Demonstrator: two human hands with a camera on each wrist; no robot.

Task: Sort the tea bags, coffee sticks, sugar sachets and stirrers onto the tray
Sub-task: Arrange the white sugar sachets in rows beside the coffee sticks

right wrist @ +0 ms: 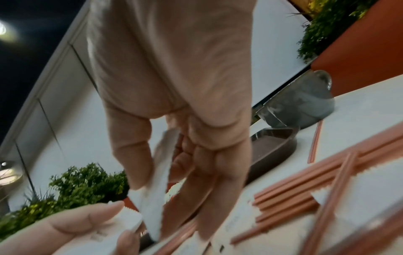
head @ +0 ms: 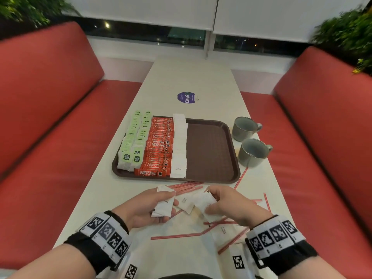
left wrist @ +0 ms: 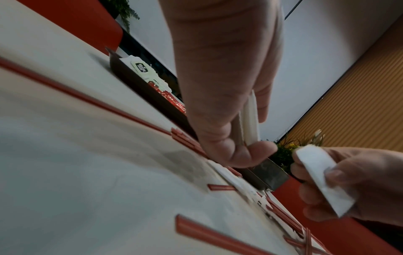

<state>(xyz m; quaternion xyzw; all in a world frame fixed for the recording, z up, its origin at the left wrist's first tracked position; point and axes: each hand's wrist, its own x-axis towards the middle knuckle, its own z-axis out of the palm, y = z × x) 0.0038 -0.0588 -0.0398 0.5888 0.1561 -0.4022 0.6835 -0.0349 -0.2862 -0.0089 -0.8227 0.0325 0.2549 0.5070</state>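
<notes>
We see a long white table (head: 191, 81) running up the middle of the head view, with red seats (head: 46, 101) on both sides. A brown tray (head: 211, 152) sits in the middle of the frame. On its left part lie two rows of green tea bags (head: 133, 141), then a row of red Nescafe coffee sticks (head: 160, 146), then a row of white sugar sachets (head: 179, 146). The right part of the tray shows its bare brown floor. Two grey mugs (head: 246, 128) stand just to the right of the tray, one nearer to us than the other.

Low in the frame our left hand (head: 149, 208) lies palm up and holds a small stack of sugar packets (head: 164, 206), with the thumb pressed on top. In the left wrist view the stack shows edge-on between thumb and fingers. Our right hand (head: 227, 206) pinches one white sachet (head: 207, 204) between thumb and fingers, right beside the left hand. In the right wrist view this sachet (right wrist: 157, 195) hangs down from the pinch.

More loose white sachets (head: 186, 203) lie on the table between and under the hands. Thin red stirrers (head: 177, 236) are scattered around them, some in a bunch just below the tray's near edge and some toward the lower right. A round purple sticker (head: 186, 97) sits on the table above the tray. Green plants (head: 346, 33) fill the top corners.
</notes>
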